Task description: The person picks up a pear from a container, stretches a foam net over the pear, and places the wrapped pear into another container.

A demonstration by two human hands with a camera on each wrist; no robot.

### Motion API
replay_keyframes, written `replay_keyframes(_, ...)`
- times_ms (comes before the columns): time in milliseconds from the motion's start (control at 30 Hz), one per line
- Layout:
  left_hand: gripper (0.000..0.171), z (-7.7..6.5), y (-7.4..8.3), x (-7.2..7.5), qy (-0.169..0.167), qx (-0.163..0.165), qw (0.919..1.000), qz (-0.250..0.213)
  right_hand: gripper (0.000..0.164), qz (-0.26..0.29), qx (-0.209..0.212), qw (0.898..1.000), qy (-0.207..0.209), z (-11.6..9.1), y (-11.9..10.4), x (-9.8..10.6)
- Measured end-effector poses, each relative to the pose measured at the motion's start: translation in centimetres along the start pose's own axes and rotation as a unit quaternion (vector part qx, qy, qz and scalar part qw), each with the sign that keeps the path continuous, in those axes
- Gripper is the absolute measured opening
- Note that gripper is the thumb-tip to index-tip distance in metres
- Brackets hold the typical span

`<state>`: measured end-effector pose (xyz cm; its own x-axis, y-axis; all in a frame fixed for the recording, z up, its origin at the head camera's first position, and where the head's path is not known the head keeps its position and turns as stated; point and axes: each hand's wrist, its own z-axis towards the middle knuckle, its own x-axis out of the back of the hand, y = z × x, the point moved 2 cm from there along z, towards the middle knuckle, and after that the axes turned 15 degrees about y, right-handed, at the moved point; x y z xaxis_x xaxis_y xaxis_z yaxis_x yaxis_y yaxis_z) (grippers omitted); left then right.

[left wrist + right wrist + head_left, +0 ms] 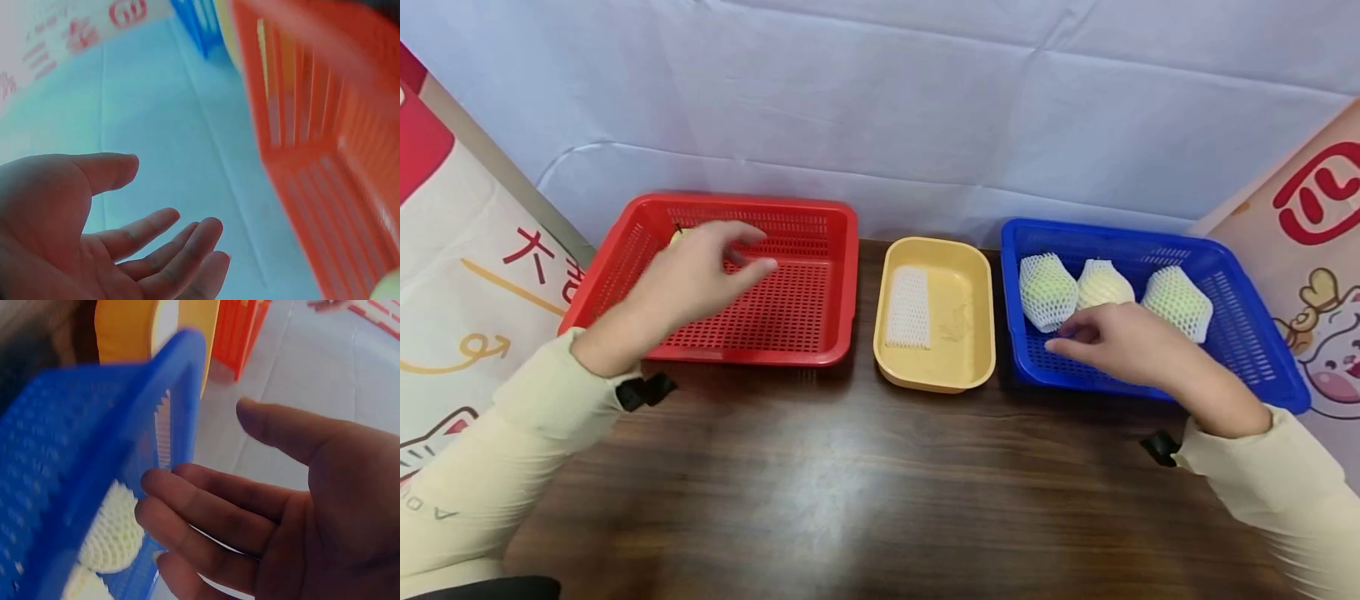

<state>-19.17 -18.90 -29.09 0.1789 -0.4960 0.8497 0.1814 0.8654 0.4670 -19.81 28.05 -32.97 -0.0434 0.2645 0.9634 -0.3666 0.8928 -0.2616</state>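
Observation:
My left hand [688,271] hovers over the red basket [842,283], its fingers loosely bent and holding nothing. Behind that hand, a yellowish fruit with a dark stem [677,237] shows partly in the basket's far left corner. On the other side, my right hand [1123,342] is above the front of the blue basket [1255,333], fingers relaxed and nothing between them. Pale green fruits in white foam nets sit in this basket: a left one [1048,287], a middle one [1103,283] partly covered by the hand, and a right one [1177,302].
Between the baskets stands a yellow tray [958,367] with a flat white foam net [909,308] along its left side. All three containers are on a dark wooden table [850,475]. A pale cloth [880,108] hangs behind, and printed panels flank both sides.

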Motion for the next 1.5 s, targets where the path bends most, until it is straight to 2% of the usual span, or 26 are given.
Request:
replay_keyframes(133,0.063,2.3,-2.3,2.3,-0.001,0.035,0.9992,-0.02,0.047,-0.003,0.009,1.0,-0.025,-0.6,-0.7,-0.9)
replay_keyframes(233,0.07,4.0,-4.6,3.7,0.001,0.063,0.9969,-0.047,0.04,-0.001,0.022,0.999,-0.036,-0.8,-1.1,-1.6)
replay_keyframes(333,0.078,5.3,-6.9,4.5,0.003,0.093,0.9928,-0.076,0.031,0.001,0.036,0.999,-0.038,-1.1,-1.4,-2.1)
replay_keyframes(433,0.088,6.0,-9.1,4.7,-0.005,0.136,0.9864,-0.091,0.027,0.002,0.047,0.998,-0.038,-1.2,-1.4,-2.4)
replay_keyframes(533,0.093,6.3,-10.9,4.5,-0.025,0.169,0.9808,-0.094,0.023,0.0,0.055,0.998,-0.035,-1.2,-1.5,-2.5)
replay_keyframes(633,0.097,6.6,-12.3,4.0,-0.057,0.187,0.9773,-0.082,0.018,-0.003,0.06,0.997,-0.037,-1.2,-1.5,-2.4)
replay_keyframes(700,0.099,6.9,-13.0,3.6,-0.08,0.194,0.9755,-0.066,0.015,-0.004,0.062,0.997,-0.038,-1.2,-1.5,-2.4)
replay_keyframes(867,0.101,7.6,-14.3,2.2,-0.127,0.187,0.9738,-0.025,0.014,-0.004,0.057,0.997,-0.043,-1.2,-1.5,-2.2)
replay_keyframes(933,0.1,7.8,-14.7,1.6,-0.136,0.184,0.9732,-0.017,0.014,-0.005,0.054,0.998,-0.046,-1.2,-1.5,-2.2)
replay_keyframes(1133,0.099,7.9,-15.8,0.2,-0.159,0.21,0.9635,-0.049,0.016,-0.003,0.051,0.997,-0.052,-1.1,-1.7,-2.2)
replay_keyframes(1300,0.092,8.2,-16.7,-0.8,-0.178,0.212,0.9591,-0.058,0.018,-0.005,0.046,0.997,-0.058,-1.1,-1.6,-2.2)
replay_keyframes(1433,0.095,8.4,-17.3,-1.7,-0.191,0.227,0.9531,-0.06,0.02,-0.006,0.042,0.997,-0.062,-1.2,-1.6,-2.2)
replay_keyframes(1500,0.095,8.4,-17.6,-2.1,-0.194,0.227,0.9526,-0.059,0.02,-0.005,0.042,0.997,-0.063,-1.2,-1.6,-2.2)
